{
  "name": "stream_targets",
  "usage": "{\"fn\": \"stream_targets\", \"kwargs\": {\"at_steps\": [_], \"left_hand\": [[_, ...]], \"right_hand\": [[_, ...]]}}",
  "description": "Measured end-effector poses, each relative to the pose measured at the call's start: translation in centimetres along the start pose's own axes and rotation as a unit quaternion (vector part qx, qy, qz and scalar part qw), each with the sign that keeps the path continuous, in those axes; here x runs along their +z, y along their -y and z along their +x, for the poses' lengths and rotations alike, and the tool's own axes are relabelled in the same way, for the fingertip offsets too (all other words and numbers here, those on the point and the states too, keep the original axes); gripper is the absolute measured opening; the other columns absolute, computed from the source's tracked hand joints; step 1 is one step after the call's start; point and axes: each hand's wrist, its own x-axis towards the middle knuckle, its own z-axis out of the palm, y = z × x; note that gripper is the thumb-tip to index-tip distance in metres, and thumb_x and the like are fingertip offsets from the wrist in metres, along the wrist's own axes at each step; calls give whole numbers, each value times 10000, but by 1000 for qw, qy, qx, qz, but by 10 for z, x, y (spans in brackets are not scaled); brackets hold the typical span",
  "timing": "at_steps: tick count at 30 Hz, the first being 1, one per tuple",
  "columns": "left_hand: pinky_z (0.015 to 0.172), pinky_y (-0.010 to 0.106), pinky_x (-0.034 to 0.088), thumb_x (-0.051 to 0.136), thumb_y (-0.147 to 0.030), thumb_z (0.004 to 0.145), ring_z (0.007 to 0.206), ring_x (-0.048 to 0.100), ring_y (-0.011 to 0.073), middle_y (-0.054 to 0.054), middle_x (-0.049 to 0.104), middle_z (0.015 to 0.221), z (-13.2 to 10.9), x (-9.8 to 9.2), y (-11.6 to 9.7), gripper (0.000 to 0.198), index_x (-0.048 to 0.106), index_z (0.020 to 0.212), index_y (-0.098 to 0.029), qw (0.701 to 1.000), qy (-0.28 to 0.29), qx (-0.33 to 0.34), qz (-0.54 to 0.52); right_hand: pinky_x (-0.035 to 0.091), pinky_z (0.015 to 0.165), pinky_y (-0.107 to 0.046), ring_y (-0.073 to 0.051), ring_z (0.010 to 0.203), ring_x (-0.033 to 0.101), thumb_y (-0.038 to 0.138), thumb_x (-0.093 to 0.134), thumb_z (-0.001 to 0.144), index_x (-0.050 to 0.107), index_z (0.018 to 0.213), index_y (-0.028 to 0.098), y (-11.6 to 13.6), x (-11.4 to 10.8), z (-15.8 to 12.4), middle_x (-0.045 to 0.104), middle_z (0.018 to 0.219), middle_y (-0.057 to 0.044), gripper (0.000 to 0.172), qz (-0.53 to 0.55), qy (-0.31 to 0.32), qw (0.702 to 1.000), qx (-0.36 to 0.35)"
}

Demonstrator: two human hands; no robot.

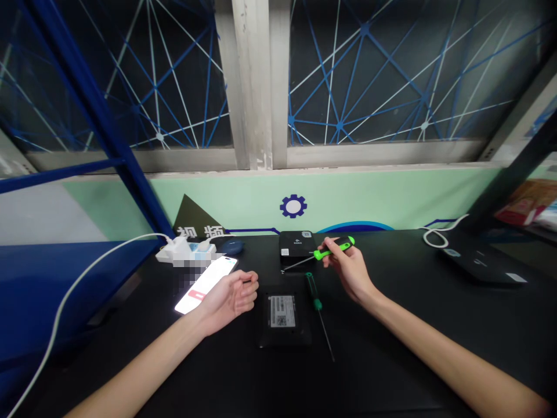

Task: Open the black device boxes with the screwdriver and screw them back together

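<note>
- Head view, risk: the bright speck (282, 271) at the tip of the lime screwdriver (334, 248), perhaps a screw, could drop and roll off if the tip shakes or tilts.
- The left hand (232, 296) overlaps the phone (208, 287) in view; a careless wrist could nudge it.
- The dark screwdriver (314, 290) lies loose beside the labelled case (281, 319) on the tabletop (391, 371); a knock could set it rolling.
- The lime screwdriver sits in front of the black box (298, 244), its shaft pointing left and slightly toward the person, its long axis slanting from upper right to lower left.
- The right hand (351, 270) pinches its handle; the left has half-curled fingers, and whether it holds anything small I cannot tell.
</note>
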Motion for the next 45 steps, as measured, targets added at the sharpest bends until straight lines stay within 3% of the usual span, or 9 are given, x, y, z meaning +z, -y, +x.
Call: {"fn": "stream_targets", "kwargs": {"at_steps": [8, 16, 27, 34, 45], "left_hand": [[443, 203, 300, 570, -205, 904, 453, 328, 49, 24, 575, 792, 0, -1, -1, 133, 552, 788, -142, 1000, -11, 2, 17], [465, 204, 324, 602, -246, 900, 491, 389, 60, 109, 666, 990, 2, -7, 1, 113, 596, 881, -135, 999, -19, 2, 37], [493, 213, 339, 565, -265, 921, 492, 423, 69, 97, 682, 951, 1, -4, 0, 139, 597, 858, -145, 997, -23, -2, 80], [489, 230, 377, 584, -313, 918, 487, 446, 70, 176, 681, 1157, 2, -4, 1, 174, 590, 865, -147, 993, -41, -11, 109], [535, 259, 457, 569, -384, 936, 539, 530, 103, 164, 683, 1207, -1, -7, 6, 245, 655, 922, -154, 963, -30, 48, 264]], "right_hand": [[458, 455, -220, -90, 495, 545, 410, 828, 754, 690, 763, 139, 6, 1, -3, 691, 723, -30, 305, 79, 13, 994, 80], [491, 450, -193, -80, 470, 560, 403, 816, 778, 702, 783, 128, -3, 4, -8, 717, 737, -51, 298, 63, 54, 985, 152], [537, 499, -173, -84, 517, 610, 402, 827, 766, 722, 761, 125, -3, 5, -9, 747, 775, -68, 297, 52, 46, 985, 158], [535, 508, -178, -84, 519, 607, 401, 826, 766, 724, 764, 124, -4, 5, -8, 746, 777, -71, 296, 51, 49, 986, 149], [516, 488, -169, -85, 533, 592, 392, 852, 734, 723, 746, 113, -2, 6, -8, 725, 758, -66, 307, 59, 38, 988, 139]]}}
